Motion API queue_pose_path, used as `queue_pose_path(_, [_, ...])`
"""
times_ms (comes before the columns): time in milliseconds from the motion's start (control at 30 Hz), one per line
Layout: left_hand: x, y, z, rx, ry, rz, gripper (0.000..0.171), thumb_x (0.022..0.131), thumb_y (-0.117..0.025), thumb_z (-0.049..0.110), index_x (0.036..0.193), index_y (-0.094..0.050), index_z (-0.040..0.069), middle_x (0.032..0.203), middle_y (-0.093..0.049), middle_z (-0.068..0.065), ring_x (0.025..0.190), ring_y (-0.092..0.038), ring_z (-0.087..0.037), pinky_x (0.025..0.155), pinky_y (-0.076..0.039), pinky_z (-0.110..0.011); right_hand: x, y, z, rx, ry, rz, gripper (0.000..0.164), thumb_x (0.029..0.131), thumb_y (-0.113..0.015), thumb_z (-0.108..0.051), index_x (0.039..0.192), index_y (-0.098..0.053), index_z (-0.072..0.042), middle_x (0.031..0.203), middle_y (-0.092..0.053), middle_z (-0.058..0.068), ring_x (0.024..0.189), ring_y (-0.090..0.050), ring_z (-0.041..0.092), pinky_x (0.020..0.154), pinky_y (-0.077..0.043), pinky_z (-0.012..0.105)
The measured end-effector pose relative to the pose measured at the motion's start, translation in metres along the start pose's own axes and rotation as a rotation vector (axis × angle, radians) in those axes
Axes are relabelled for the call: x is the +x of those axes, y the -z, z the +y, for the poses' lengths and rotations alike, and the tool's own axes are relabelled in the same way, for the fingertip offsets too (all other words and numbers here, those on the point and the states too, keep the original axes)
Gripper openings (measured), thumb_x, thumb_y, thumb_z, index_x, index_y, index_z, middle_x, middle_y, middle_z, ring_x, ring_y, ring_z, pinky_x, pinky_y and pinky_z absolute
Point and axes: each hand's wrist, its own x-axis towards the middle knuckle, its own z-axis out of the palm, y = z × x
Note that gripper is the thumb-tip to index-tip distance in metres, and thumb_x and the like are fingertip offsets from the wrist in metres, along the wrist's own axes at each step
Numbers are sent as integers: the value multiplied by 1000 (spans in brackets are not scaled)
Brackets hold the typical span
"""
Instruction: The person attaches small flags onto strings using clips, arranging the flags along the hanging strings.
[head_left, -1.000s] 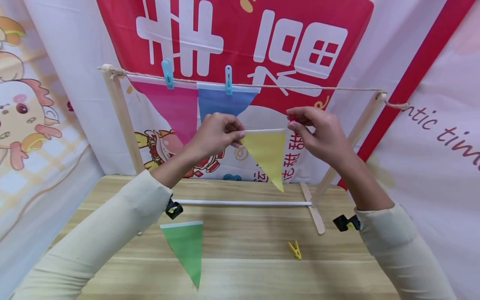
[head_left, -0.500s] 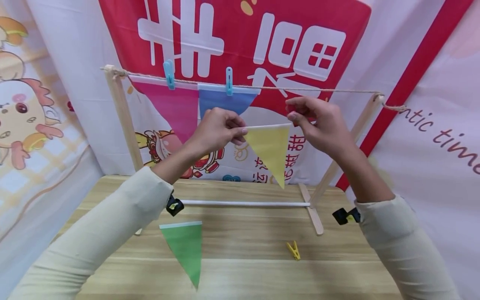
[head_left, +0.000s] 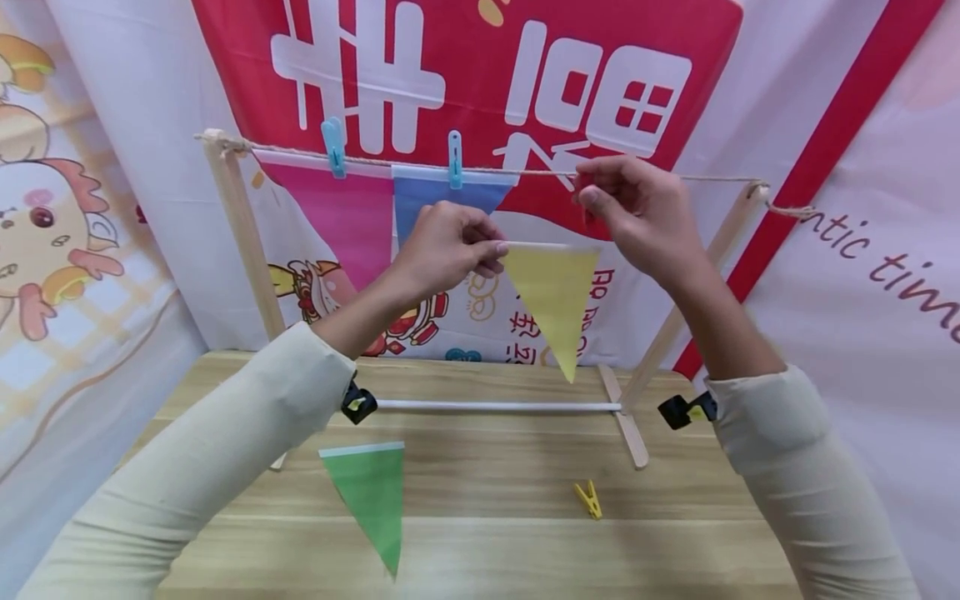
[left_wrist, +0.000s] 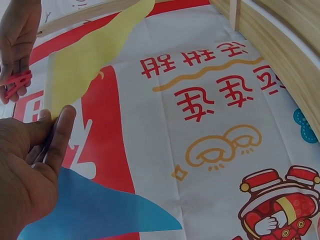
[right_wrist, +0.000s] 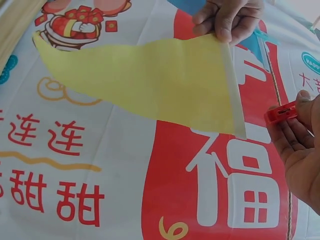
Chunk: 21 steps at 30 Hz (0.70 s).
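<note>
My left hand [head_left: 453, 250] pinches the upper left corner of a yellow pennant flag [head_left: 553, 292], which hangs point down below the twine [head_left: 697, 177]. In my right hand [head_left: 645, 212] is a red clothespin [right_wrist: 281, 113], pinched between thumb and fingers, up near the twine and to the right of the flag. The right wrist view has the flag's white top edge running free beside that hand. A pink pennant [head_left: 352, 208] and a blue pennant [head_left: 450, 196] hang on the twine at the left, with light blue clothespins [head_left: 455, 158] on it.
A green pennant [head_left: 372, 500] and a yellow clothespin [head_left: 588, 500] lie on the wooden table [head_left: 495, 550]. Wooden posts [head_left: 243, 233] hold the twine at both ends. A white rod [head_left: 495, 407] runs low between them, in front of a printed cloth backdrop [head_left: 600, 75].
Both hands have shifted: the left rightward and slightly up with the yellow pennant, the right up to the twine with the red clothespin. The pennants on the twine stay put.
</note>
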Motion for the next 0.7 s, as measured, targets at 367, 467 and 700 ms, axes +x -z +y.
queue_pose_path(367, [4, 1, 17, 10, -20, 19, 16, 106, -81, 15, 117, -83, 3, 106, -85, -11, 90, -86, -20, 82, -72, -31, 15, 4, -11, 96, 4, 12, 33, 108, -77, -22, 139, -79, -12, 129, -82, 9, 103, -79, 17, 98, -65, 20])
queue_pose_path(467, [6, 1, 22, 9, -25, 22, 18, 105, -82, 16, 117, -84, 3, 106, -86, -11, 89, -86, -20, 81, -72, -31, 18, 5, -14, 89, -2, 15, 33, 109, -77, -23, 139, -78, -10, 129, -82, 8, 105, -80, 17, 100, -66, 21])
queue_pose_path(700, [7, 1, 29, 0, -37, 22, 20, 105, -82, 18, 120, -85, 4, 108, -86, -11, 89, -87, -19, 80, -72, -30, 24, 8, -16, 91, -66, 10, 35, 109, -76, -27, 141, -77, -13, 132, -81, 7, 113, -80, 15, 107, -66, 27])
